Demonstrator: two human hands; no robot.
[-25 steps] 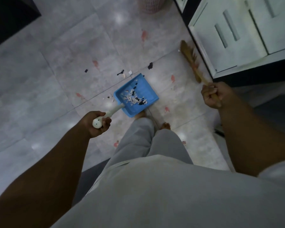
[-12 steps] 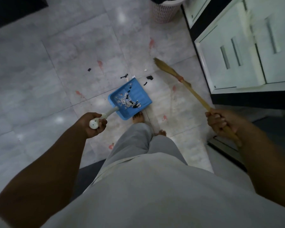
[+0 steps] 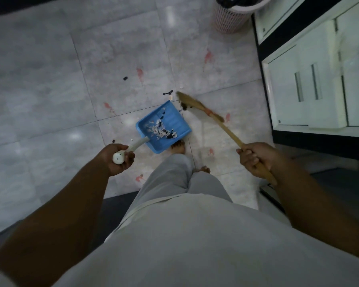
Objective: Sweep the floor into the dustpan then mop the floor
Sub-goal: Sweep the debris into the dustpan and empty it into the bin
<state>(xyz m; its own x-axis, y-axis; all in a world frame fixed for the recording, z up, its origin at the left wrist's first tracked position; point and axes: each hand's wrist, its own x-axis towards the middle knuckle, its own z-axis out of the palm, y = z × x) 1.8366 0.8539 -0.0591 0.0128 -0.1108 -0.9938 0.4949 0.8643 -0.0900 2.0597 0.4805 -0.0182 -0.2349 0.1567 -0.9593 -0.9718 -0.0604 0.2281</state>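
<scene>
A blue dustpan (image 3: 173,119) lies on the grey tiled floor (image 3: 116,48) in front of my feet, holding white and black scraps. My left hand (image 3: 117,158) grips its white handle. A straw broom (image 3: 197,105) reaches from my right hand (image 3: 256,159), which grips its wooden handle. The bristle tip touches the floor just beyond the pan's open right corner, next to small black scraps (image 3: 167,93). Another black scrap (image 3: 125,78) lies farther left.
Red smears (image 3: 140,72) dot the tiles. A pink mesh basket (image 3: 230,16) stands at the far right of the floor. White cabinets with dark trim (image 3: 311,88) run along the right. My bare feet (image 3: 178,147) stand just behind the pan.
The broom has swung left from beside the cabinet down to the floor at the dustpan's mouth. My right hand dropped lower. The view tilted, bringing the basket into sight.
</scene>
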